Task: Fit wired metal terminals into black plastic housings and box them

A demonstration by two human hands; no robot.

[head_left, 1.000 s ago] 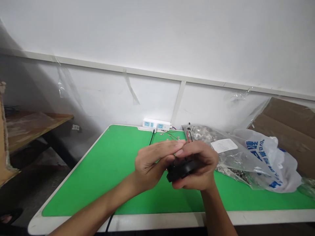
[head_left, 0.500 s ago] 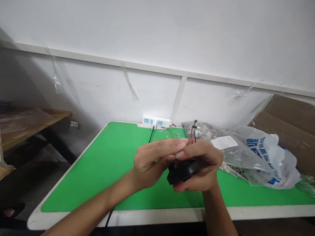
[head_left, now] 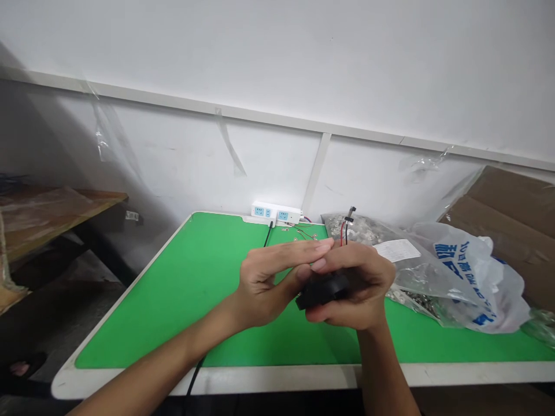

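Observation:
A black part (head_left: 323, 290), its shape half hidden by fingers, is held above the green mat. My right hand (head_left: 362, 283) wraps round it, thumb below and fingers over the top. My left hand (head_left: 271, 283) closes on its left upper side, with thumb and fingers pressed near the right fingertips. Red and black wires (head_left: 344, 232) stick up behind my right fingers and end in a small dark connector (head_left: 349, 216). What lies between the fingertips is hidden.
A white power strip (head_left: 276, 212) with a black cable stands against the wall. Small parts with thin wires (head_left: 307, 234) lie before it. Clear bags of metal parts (head_left: 355, 228), a white printed bag (head_left: 489, 277) and cardboard (head_left: 511, 219) are at the right. A wooden table (head_left: 56, 214) stands left.
The black part has tilted and risen slightly, showing less of its face. The wire end has shifted a little right and up. Both hands keep their hold.

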